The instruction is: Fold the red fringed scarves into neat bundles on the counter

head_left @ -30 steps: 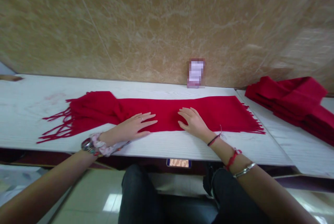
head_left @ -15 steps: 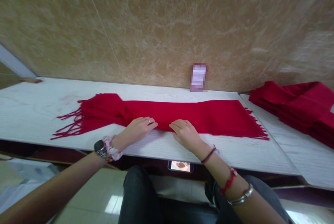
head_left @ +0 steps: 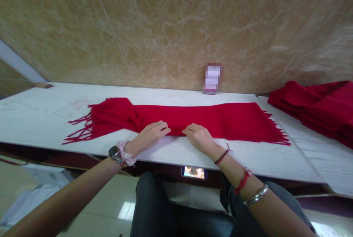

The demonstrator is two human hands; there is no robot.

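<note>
Red scarf (head_left: 180,116) lies crosswise, its near edge at the left hand (head_left: 153,134) and right hand (head_left: 199,137).
Its long axis runs left to right on the white worktop (head_left: 172,151); the left hand is nearer the bunched end, the right hand nearer the flat one. Both hands sit apart, fingers curled at the edge; whether they pinch it, I cannot tell.

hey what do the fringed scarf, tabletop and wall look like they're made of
Scarf: soft matte fabric, perhaps wool or a lookalike; it creases and ends in tassels.
Tabletop: probably wood-look laminate, whitish with faint grain lines.
Wall: glossy tile or stone, judging by marbled veining, straight joints and sheen.
</note>
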